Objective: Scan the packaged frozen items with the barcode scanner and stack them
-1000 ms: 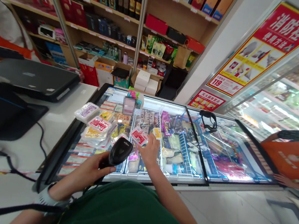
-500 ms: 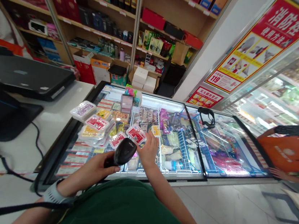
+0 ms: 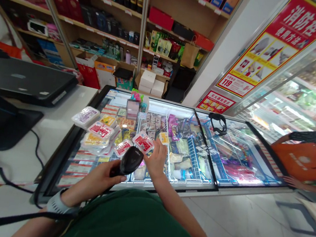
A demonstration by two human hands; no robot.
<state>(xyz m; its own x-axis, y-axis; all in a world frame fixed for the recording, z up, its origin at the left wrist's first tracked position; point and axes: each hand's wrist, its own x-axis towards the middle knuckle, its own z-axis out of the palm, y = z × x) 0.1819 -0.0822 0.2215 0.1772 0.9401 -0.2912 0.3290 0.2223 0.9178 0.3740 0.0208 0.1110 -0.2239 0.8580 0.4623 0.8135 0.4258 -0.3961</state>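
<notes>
My left hand [image 3: 106, 175] is wrapped round the handle of a black scanner [image 3: 131, 161], its head tilted over the glass-topped freezer. My right hand [image 3: 156, 158] grips the right edge of a clear package with a red label [image 3: 142, 142], just beyond the scanner head. Behind my right fingers lies a yellow-labelled package [image 3: 163, 137]. Another red-labelled package [image 3: 123, 147] lies to the left of the scanner. Further left is a pile of packages, with a red-labelled one [image 3: 101, 130] on top and a purple-white one [image 3: 85, 117] beside it.
The freezer [image 3: 195, 186] spans the middle, with a black strap [image 3: 217, 124] on its glass. On the left counter [image 3: 69, 113] are a dark flat device [image 3: 27, 79] and cables. A person with an orange apron [image 3: 304, 161] stands at the right. Shelves of goods line the back.
</notes>
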